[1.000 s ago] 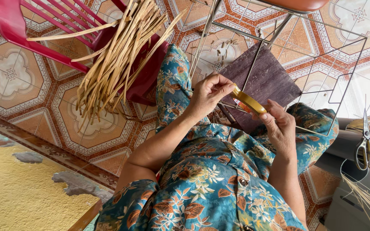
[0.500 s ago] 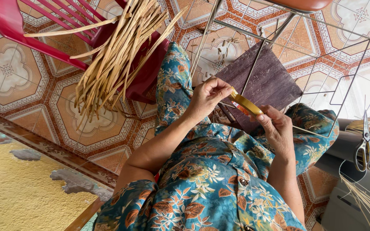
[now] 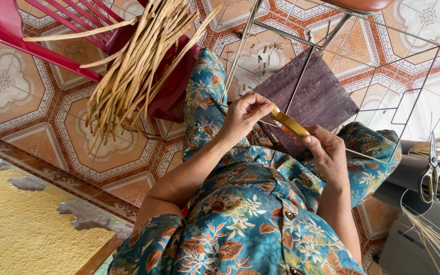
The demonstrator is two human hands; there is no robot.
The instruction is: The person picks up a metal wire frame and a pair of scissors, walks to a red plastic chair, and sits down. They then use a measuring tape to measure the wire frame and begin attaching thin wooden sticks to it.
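Left hand: the left hand (image 3: 244, 114) was curled shut, thumb and fingertips pinching one end of a flat yellow strip (image 3: 290, 122).
Right hand: the right hand (image 3: 327, 153) was also closed, its fingers folded around the strip's other end.
Strip: thin, ribbon-like and glossy (whether plastic or split cane, I could not tell); it ran taut and slanted between the two hands, above the lap.
Arms: both forearms were bare and bent inward from the floral teal dress (image 3: 250, 219), wrists held close together.
Wire frame: a thin metal wire frame (image 3: 301, 76) stood just beyond the hands, with a dark purple woven panel (image 3: 311, 97) fitted in it.
Chair: a red plastic chair (image 3: 21, 35) carried a bundle of dry, pale reeds (image 3: 133, 71).
Scissors: scissors (image 3: 433, 175) lay well apart from the right hand.
Floor: patterned tiles (image 3: 16, 97).
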